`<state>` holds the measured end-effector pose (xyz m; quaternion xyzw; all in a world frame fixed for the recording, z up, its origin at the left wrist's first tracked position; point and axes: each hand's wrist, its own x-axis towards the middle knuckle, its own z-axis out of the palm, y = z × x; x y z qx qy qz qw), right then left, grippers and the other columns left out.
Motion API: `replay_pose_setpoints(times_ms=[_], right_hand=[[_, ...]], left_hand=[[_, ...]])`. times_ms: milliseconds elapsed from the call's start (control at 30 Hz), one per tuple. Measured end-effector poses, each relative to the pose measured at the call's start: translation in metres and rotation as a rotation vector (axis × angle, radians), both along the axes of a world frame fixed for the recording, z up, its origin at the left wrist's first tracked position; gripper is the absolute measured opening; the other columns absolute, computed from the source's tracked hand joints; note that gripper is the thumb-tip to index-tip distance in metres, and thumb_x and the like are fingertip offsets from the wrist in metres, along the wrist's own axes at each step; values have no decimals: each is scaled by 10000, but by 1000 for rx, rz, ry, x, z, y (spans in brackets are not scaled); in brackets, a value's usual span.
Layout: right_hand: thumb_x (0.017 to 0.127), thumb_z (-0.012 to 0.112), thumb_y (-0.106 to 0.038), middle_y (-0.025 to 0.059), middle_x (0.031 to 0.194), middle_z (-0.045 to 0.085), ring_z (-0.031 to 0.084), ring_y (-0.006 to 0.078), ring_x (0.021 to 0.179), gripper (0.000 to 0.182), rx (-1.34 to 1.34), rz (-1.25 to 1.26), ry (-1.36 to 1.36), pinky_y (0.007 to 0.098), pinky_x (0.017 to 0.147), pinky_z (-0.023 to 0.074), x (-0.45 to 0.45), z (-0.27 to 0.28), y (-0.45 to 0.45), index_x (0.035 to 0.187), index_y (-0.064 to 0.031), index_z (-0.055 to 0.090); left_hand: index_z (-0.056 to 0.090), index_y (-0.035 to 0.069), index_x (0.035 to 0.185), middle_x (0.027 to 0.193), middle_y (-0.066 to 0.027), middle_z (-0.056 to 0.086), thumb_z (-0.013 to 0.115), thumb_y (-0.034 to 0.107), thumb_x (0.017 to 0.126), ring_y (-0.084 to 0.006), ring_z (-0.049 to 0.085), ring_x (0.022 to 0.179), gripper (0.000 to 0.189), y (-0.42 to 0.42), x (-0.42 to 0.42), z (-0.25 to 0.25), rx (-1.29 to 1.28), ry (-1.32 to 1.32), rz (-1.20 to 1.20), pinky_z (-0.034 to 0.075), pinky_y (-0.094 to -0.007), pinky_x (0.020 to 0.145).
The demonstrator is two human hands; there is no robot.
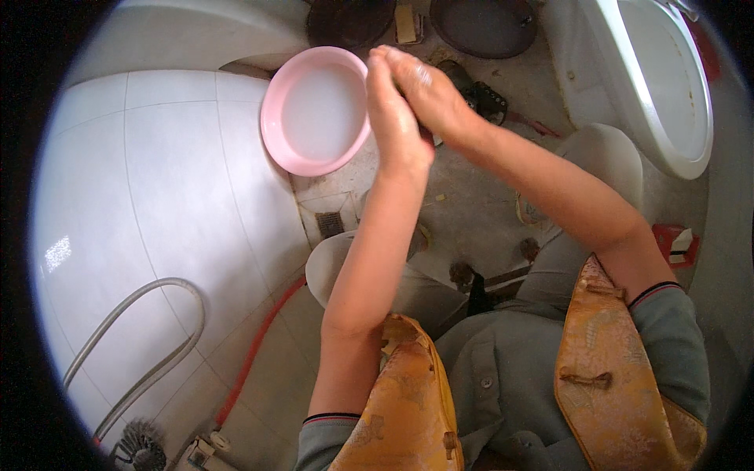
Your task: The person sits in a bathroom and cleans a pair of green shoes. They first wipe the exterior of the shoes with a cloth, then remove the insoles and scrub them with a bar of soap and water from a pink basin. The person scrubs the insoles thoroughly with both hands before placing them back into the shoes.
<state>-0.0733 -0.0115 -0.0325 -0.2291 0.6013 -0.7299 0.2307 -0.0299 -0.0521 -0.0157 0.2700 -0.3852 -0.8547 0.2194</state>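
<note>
My left hand [390, 118] and my right hand [433, 97] are pressed together, palm towards palm, with fingers pointing away from me. The skin looks wet, and a whitish smear like lather shows on the back of the right hand. Whether anything lies between the palms is hidden. Just left of the fingers is a pink plastic basin [272, 126] holding cloudy, whitish water [324, 112]. Both hands are above the floor, to the right of the basin's rim.
Two dark round basins [484, 26] are at the far side. On the right is a white washbasin [654, 112], with a red box [674, 244] below it. A floor drain [329, 224], red hose [262, 341], grey hose [197, 306] and round brush [141, 447] are on the left.
</note>
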Motion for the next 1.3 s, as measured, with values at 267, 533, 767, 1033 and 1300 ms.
replay_pose_setpoints(times_ms=[267,533,767,1033,1300], right_hand=[[917,432,-351,52,1040,553,516,158,918,313,-247,155,-1014,319,849,420,-3,43,22,1067,-91,523],[902,490,-233,16,886,603,573,132,794,185,-167,141,-841,284,764,474,-16,30,26,998,-94,565],[857,558,-201,32,787,581,574,126,688,136,-64,110,-548,254,669,513,-24,26,27,890,-69,554],[829,559,-253,172,652,597,607,322,614,209,298,-205,622,393,552,485,-37,28,19,842,-47,525],[863,458,-252,197,622,566,578,381,606,186,522,-222,680,444,530,464,-23,30,4,833,-72,494]], left_hand=[[494,-40,1033,1172,-161,511,527,217,880,-211,462,1074,302,-3,-10,1,-1142,-127,203,364,-321,917],[542,-15,998,1023,-122,589,420,238,913,-214,556,881,294,-23,-21,17,-475,-10,85,442,-316,791],[540,19,972,1073,-144,567,368,234,921,-274,519,1022,280,-36,-5,13,400,264,-61,414,-384,911],[533,70,1030,1014,-89,571,470,395,876,-243,536,973,365,-36,-1,10,197,-109,53,423,-402,899],[518,67,924,871,-39,549,457,326,870,-153,550,817,272,-17,-10,9,158,-126,170,469,-323,739]])
